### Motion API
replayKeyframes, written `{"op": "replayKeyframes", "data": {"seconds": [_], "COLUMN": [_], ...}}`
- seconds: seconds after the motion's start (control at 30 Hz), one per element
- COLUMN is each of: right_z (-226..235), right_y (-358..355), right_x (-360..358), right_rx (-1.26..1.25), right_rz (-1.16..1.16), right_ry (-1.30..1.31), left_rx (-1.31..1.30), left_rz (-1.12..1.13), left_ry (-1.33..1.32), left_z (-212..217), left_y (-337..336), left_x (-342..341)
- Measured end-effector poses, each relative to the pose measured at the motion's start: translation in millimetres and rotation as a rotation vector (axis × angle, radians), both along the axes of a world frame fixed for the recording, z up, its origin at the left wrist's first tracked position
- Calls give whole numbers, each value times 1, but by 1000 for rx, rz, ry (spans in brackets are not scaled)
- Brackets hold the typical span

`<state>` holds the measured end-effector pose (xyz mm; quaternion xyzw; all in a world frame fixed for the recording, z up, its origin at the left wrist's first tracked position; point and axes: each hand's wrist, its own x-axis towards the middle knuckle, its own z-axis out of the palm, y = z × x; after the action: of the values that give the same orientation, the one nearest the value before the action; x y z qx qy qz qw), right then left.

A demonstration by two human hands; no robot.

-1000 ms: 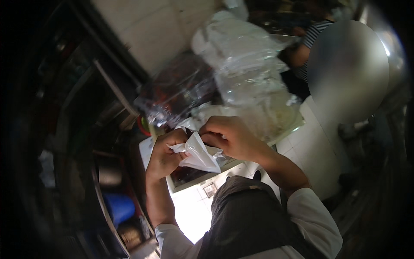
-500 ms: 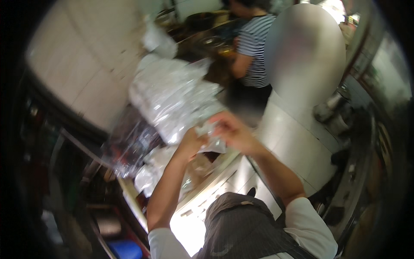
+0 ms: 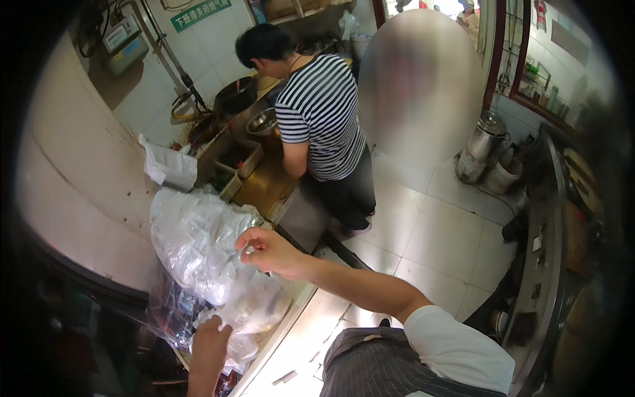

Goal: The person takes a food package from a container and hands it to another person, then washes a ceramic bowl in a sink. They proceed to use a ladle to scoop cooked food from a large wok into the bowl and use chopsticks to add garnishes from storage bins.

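Plastic bags (image 3: 192, 241) heaped on the counter (image 3: 288, 313), your ten o'clock. Right hand (image 3: 268, 253) above them, drawn nearly together; can't tell if it's gripping. Left hand (image 3: 210, 341) at near end, grip unclear. Step: likely bag handling; next move calls for pinching one layer.

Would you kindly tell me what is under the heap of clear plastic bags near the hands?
A pale counter edge shows along the lower right of the plastic bags; they cover the rest, so whatever else lies beneath cannot be seen.
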<state>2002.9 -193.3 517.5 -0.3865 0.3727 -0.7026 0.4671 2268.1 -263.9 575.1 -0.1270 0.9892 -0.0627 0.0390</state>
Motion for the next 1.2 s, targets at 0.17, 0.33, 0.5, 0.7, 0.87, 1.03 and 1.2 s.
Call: {"op": "replayKeyframes", "data": {"seconds": [0.17,0.33,0.5,0.7,0.87,1.03,1.2], "right_z": [55,85,33,-163,-232,-237,-278], "right_y": [50,129,192,300,308,274,244], "right_x": [-63,-149,-273,-468,-511,-641,-815], "right_rx": [-225,-249,19,319,35,-176,96], "right_rz": [-87,-105,-246,-898,-806,-746,-622], "right_ry": [325,356,386,54,-829,-994,-716], "left_rx": [47,952,1366,1617,2027,1914,1998], "left_rz": [-98,-327,-515,-317,-360,-448,-403], "left_ry": [597,552,96,-425,-329,-298,-207], "left_z": [65,63,-1,-89,-130,-132,-134], "left_y": [50,79,101,160,232,214,158], "left_x": [-118,-284,-446,-649,-794,-934,-1068]}}
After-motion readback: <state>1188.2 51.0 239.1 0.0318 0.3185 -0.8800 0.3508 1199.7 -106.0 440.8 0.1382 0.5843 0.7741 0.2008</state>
